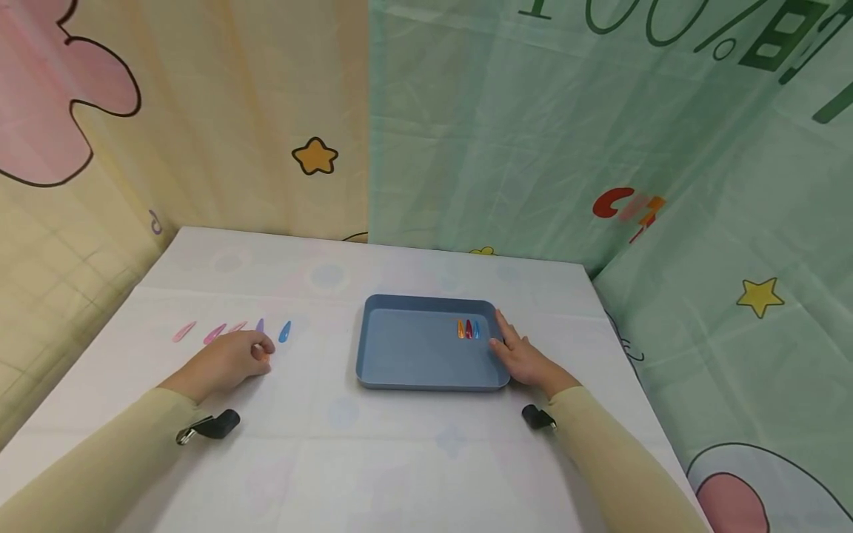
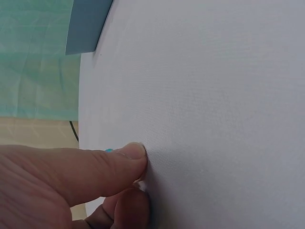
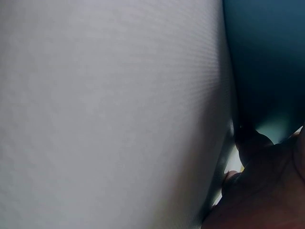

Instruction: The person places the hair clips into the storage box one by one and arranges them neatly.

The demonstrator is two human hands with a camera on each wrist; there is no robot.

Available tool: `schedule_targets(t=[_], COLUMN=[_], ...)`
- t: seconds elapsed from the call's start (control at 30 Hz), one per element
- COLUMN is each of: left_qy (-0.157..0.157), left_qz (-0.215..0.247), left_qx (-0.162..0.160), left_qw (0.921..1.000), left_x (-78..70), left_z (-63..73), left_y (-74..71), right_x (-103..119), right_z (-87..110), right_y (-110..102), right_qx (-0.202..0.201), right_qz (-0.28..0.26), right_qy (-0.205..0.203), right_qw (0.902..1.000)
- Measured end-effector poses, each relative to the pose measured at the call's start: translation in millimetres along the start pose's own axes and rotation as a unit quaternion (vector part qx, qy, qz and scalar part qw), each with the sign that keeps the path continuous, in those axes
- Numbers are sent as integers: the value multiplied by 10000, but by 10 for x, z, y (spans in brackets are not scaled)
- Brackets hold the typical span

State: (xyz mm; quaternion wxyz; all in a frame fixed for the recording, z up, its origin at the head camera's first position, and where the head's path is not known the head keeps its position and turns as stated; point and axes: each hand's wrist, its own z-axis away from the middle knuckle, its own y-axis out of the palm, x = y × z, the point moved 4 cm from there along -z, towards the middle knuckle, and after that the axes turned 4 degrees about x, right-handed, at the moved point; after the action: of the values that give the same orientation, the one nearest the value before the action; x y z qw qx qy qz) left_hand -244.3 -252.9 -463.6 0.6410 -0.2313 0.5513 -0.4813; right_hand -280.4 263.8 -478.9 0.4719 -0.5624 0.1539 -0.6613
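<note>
My left hand (image 1: 233,359) is at the left of the table, thumb and fingertips pinching a small orange hair clip (image 1: 266,358), mostly hidden by the fingers. In the left wrist view the thumb (image 2: 128,157) meets the fingertips close over the white cloth. Just beyond this hand lie a blue clip (image 1: 284,331), a purple clip (image 1: 260,325) and several pink clips (image 1: 184,332). My right hand (image 1: 526,363) holds the right rim of a blue-grey tray (image 1: 413,348), thumb over the edge. Inside, near that rim, orange (image 1: 460,329), red (image 1: 469,329) and blue (image 1: 476,329) clips lie side by side.
A white cloth (image 1: 346,459) covers the table. Printed curtains (image 1: 466,148) hang behind it and along the right side. Each sleeve has a black wrist-camera mount (image 1: 223,424) that sits low over the cloth.
</note>
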Motion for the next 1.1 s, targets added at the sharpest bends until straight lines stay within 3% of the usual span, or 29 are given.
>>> schedule_targets(t=[0.3, 0.43, 0.83, 1.1], left_qy=[-183, -40, 645, 831], left_qz=[294, 348, 391, 940], left_qx=[397, 445, -233, -509], left_qw=[9986, 9984, 9969, 9908], left_x=[-20, -58, -268, -546], left_z=[-74, -88, -133, -228], left_y=[20, 22, -48, -122], right_x=[-19, -18, 0, 1], right_z=[-6, -1, -19, -35], right_y=[10, 8, 9, 5], right_qx=[-11, -10, -36, -58], right_qz=[56, 70, 155, 185], right_qy=[50, 38, 49, 110], right_qw=[10000, 10000, 9999, 9998])
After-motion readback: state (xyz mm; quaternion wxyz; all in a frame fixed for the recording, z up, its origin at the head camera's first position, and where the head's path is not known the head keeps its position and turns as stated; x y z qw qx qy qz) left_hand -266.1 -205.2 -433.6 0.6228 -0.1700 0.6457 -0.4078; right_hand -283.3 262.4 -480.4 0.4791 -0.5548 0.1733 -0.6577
